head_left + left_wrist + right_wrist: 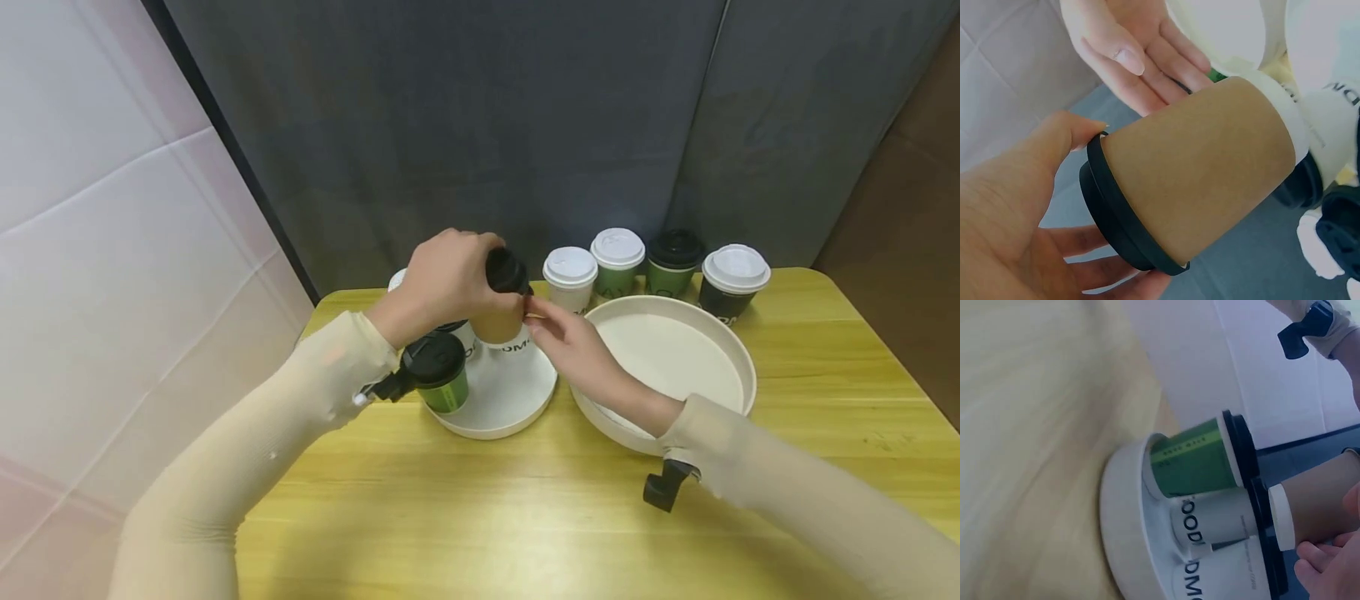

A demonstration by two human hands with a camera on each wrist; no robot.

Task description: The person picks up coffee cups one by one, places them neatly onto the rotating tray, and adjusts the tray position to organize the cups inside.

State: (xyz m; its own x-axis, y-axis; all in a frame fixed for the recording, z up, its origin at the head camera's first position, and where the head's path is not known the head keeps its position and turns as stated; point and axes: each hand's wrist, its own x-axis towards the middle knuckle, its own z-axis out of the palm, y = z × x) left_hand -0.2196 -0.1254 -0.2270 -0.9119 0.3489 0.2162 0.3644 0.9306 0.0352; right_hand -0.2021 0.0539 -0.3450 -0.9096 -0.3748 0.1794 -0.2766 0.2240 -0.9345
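Note:
My left hand point(450, 279) grips a paper cup point(1204, 169) by its black lid point(1125, 212), thumb on one side and fingers on the other. A brown sleeve wraps the cup, leaving a white base. Beside it is my right hand point(581, 354), its fingers nearly straight and right at the sleeve in the left wrist view. The held cup is over a round white tray point(491, 417). On that tray stand a green cup point(1194, 459) with a black lid and white printed cups point(1222, 569) with black lids, partly hidden behind my left hand in the head view.
A second round tray point(746, 367), cream-coloured, lies to the right under my right forearm. Behind it stand lidded cups: a white one point(570, 279), two green ones point(615, 275) and a black one point(727, 296). A dark grey partition point(465, 125) rises along the back edge.

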